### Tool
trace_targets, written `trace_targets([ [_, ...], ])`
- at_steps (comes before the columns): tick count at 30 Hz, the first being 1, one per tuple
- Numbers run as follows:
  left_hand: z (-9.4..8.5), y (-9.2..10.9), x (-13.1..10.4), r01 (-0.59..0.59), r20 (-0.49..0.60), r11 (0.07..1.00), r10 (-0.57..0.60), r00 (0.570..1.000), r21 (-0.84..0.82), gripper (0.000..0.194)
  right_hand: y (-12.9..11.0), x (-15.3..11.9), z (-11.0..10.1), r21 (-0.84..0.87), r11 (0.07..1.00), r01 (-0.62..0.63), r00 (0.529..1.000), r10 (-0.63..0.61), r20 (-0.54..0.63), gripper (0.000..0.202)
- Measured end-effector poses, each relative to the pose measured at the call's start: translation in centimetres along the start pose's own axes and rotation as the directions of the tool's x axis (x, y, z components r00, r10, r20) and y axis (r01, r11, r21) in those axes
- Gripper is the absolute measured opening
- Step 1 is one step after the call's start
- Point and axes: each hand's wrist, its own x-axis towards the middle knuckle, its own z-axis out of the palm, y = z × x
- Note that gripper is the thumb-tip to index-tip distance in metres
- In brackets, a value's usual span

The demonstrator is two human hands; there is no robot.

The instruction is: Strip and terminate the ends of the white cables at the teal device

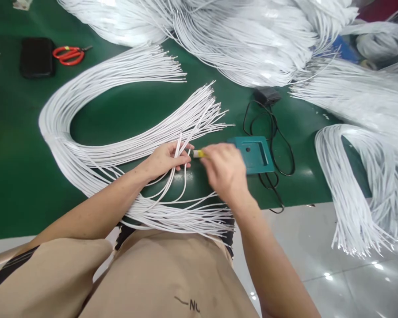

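Note:
My left hand is closed around a few white cables, which bend down from the fingers toward the near part of a bundle. At its fingertips, between the two hands, is a small yellow-and-white piece; its kind is not clear. My right hand grips the other end of that piece, and its fingers hide the rest. Around my left hand, a large U-shaped bundle of white cables lies on the green table, its loose ends fanned to the right. Beside my right hand lies a teal plastic tray.
Red-handled scissors and a black case lie at the upper left. A black adapter with a looping cord is behind the tray. Heaps of white cables cover the far side. Another bundle hangs over the right edge.

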Motion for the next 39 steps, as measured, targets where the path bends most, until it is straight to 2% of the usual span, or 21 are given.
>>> trace_targets([
  [2,-0.1,0.1,0.0,-0.010,0.021,1.000,0.010,1.000,-0.012,0.041,-2.6,-0.8,0.3,0.098,0.969,0.226,0.965,-0.237,0.116,0.023],
  [4,-0.1,0.0,0.0,-0.024,0.028,0.999,0.024,0.999,-0.024,0.040,-5.0,-1.9,1.0,0.091,0.948,0.305,0.926,-0.317,0.204,0.023],
  [6,-0.2,-0.1,-0.1,-0.035,0.013,0.998,0.035,0.999,-0.047,0.040,-6.8,-2.8,1.6,0.068,0.967,0.246,0.918,-0.255,0.303,0.022],
  [8,-0.3,-0.2,-0.1,-0.029,0.002,0.997,0.029,1.000,-0.077,0.039,-7.6,-3.3,1.6,0.071,0.992,0.103,0.898,-0.124,0.422,0.019],
  [11,-0.4,-0.3,-0.1,-0.013,0.031,0.996,0.016,0.999,-0.089,0.037,-7.0,-2.6,0.3,0.125,0.979,-0.160,0.835,0.066,0.546,0.021],
  [12,-0.4,-0.3,-0.1,-0.020,0.042,0.996,0.023,0.999,-0.082,0.037,-6.3,-1.9,-0.3,0.160,0.952,-0.260,0.836,0.139,0.530,0.024],
  [14,-0.3,-0.2,-0.3,-0.042,0.054,0.997,0.046,0.998,-0.065,0.038,-4.6,-0.2,-1.3,0.304,0.838,-0.453,0.866,0.333,0.374,0.026],
  [16,-0.2,-0.1,-0.4,-0.055,0.054,0.997,0.057,0.997,-0.051,0.040,-2.9,1.5,-1.9,0.484,0.682,-0.549,0.831,0.506,0.231,0.020],
  [17,-0.1,-0.1,-0.5,-0.053,0.058,0.997,0.056,0.997,-0.047,0.042,-2.2,2.2,-1.9,0.568,0.604,-0.559,0.808,0.551,0.210,0.019],
  [21,0.5,-0.1,-0.7,-0.067,0.101,0.994,0.075,0.992,-0.084,0.036,-1.3,3.4,-1.3,0.783,0.331,-0.526,0.774,0.568,0.280,0.021],
  [25,0.9,-0.2,-0.7,-0.142,0.060,0.962,0.160,0.985,-0.232,0.033,-2.5,2.8,-0.2,0.832,0.193,-0.520,0.759,0.552,0.346,0.022],
  [28,1.0,-0.1,-0.6,-0.179,0.040,0.951,0.195,0.980,-0.252,0.035,-3.1,2.7,0.4,0.860,0.074,-0.504,0.760,0.512,0.401,0.021],
  [31,1.0,0.1,-0.7,-0.190,0.045,0.950,0.207,0.977,-0.249,0.038,-2.8,3.5,0.4,0.902,-0.105,-0.419,0.761,0.501,0.412,0.020],
  [33,1.0,0.3,-0.7,-0.188,0.046,0.953,0.204,0.978,-0.236,0.040,-2.5,4.0,0.1,0.924,-0.205,-0.321,0.747,0.546,0.381,0.019],
  [34,1.0,0.3,-0.8,-0.185,0.046,0.956,0.201,0.979,-0.227,0.041,-2.3,4.1,-0.1,0.933,-0.222,-0.283,0.735,0.576,0.360,0.020],
  [36,1.0,0.3,-0.8,-0.183,0.043,0.959,0.196,0.980,-0.216,0.041,-2.1,4.0,-0.3,0.943,-0.193,-0.272,0.705,0.626,0.332,0.022],
  [39,0.9,0.1,-0.8,-0.179,0.038,0.961,0.191,0.981,-0.210,0.041,-2.4,3.4,-0.3,0.914,-0.064,-0.400,0.688,0.638,0.346,0.030],
])
